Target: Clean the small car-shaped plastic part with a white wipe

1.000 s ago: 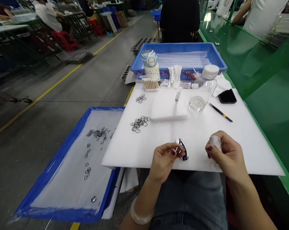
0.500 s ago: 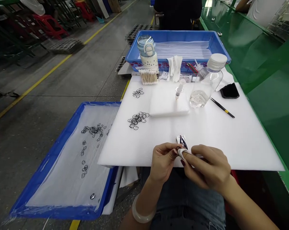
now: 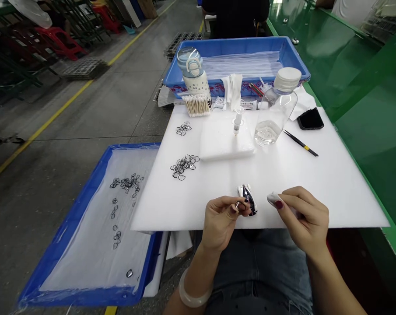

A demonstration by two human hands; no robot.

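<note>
My left hand [image 3: 220, 221] pinches a small dark ring with a shiny edge [image 3: 238, 204] between thumb and fingers, just over the front of the white foam sheet. Behind those fingertips lies a small black-and-white toy car [image 3: 247, 196], partly hidden by them. To the right, apart from the left hand, my right hand [image 3: 304, 216] is closed on a white cloth [image 3: 273, 199] at its fingertips. Similar thin dark rings lie in a loose pile [image 3: 184, 165] on the foam sheet [image 3: 335, 192], with a smaller group [image 3: 183, 128] behind.
A foam block [image 3: 227, 142] holds an upright syringe [image 3: 237, 122]. Nearby stand a clear bottle [image 3: 273, 113], cotton swabs [image 3: 197, 106] and a drinking bottle [image 3: 194, 74]. Tweezers [image 3: 301, 143] and a phone [image 3: 310, 118] lie right. Blue trays stand behind [image 3: 224, 43] and at left [image 3: 76, 223].
My right hand has drawn away to the right with the white cloth, off the ring in my left hand. More of the toy car shows. The view has shifted slightly.
</note>
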